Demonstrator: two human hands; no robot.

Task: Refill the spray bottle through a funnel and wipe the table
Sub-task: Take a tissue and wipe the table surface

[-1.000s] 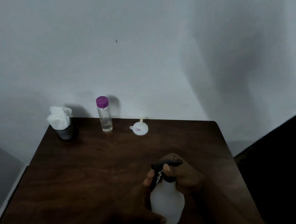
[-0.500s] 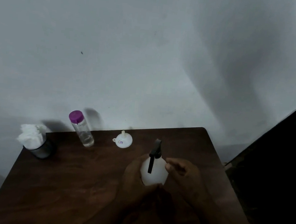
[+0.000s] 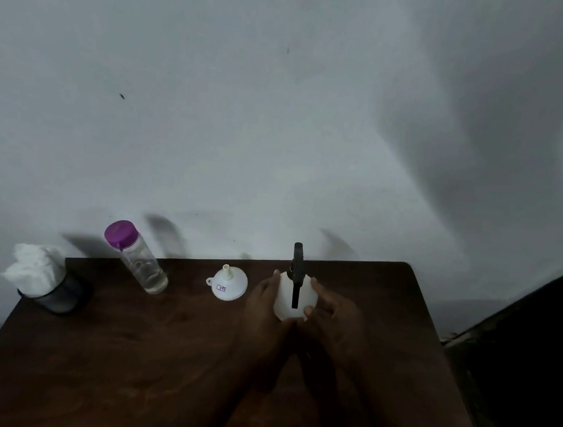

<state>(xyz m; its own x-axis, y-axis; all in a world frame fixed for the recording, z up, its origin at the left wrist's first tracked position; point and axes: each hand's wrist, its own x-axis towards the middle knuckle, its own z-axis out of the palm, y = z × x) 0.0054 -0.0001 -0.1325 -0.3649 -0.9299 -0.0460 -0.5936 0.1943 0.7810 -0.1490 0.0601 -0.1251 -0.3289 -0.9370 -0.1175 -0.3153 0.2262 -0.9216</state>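
Note:
A white spray bottle [image 3: 286,296] with a black trigger head [image 3: 297,266] stands upright near the far edge of the dark wooden table [image 3: 142,355]. My left hand [image 3: 262,309] wraps its left side and my right hand [image 3: 330,312] cups its right side. Just left of it a white funnel [image 3: 227,284] lies mouth down with its spout up. Further left stands a clear bottle [image 3: 141,261] with a purple cap and clear liquid inside.
A dark cup [image 3: 59,293] stuffed with white tissue [image 3: 32,272] stands at the table's far left corner. A pale wall rises right behind the table. The floor to the right of the table is dark.
Both hands have carried the spray bottle from the near side of the table to the far edge beside the funnel. It went from tilted to upright, and my right hand closed onto its side.

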